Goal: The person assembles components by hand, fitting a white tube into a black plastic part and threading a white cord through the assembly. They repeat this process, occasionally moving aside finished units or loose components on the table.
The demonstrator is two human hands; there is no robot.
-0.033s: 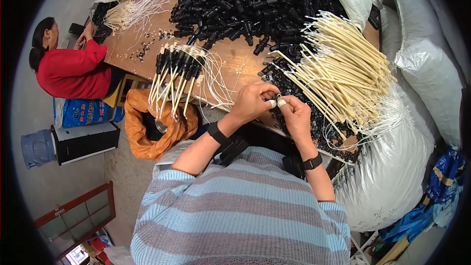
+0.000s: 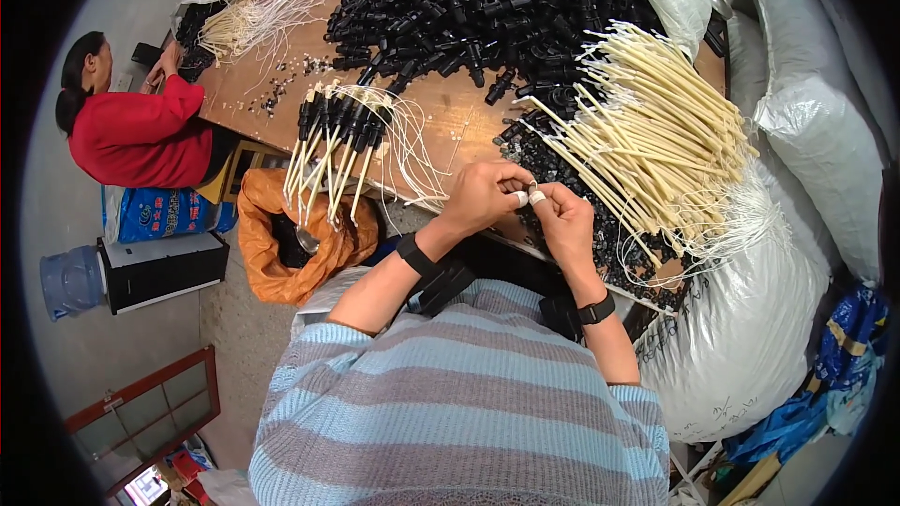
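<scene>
At the table's near edge, my left hand (image 2: 481, 195) and my right hand (image 2: 568, 217) meet, thumbs and forefingers pinched together. Whatever lies between the fingertips is too small and too covered to name. White wraps show on both thumbs. Just beyond and right of my fingers spreads a heap of small black pieces (image 2: 614, 258). A big bundle of cream-coloured tubes (image 2: 656, 145) with white threads at one end rests over that heap. Left of my hands, a row of black fittings with cream tubes (image 2: 342, 126) and loose white cords hangs partly over the table edge.
A large pile of black plastic fittings (image 2: 487, 14) covers the back of the brown table (image 2: 281, 98). An orange sack (image 2: 258, 253) stands below its left edge. White sacks (image 2: 750, 337) crowd the right. A person in red (image 2: 141, 136) works at the far left.
My fingertips have shifted slightly and sit closer together; a small dark bit that showed between them is now mostly covered. All else looks the same.
</scene>
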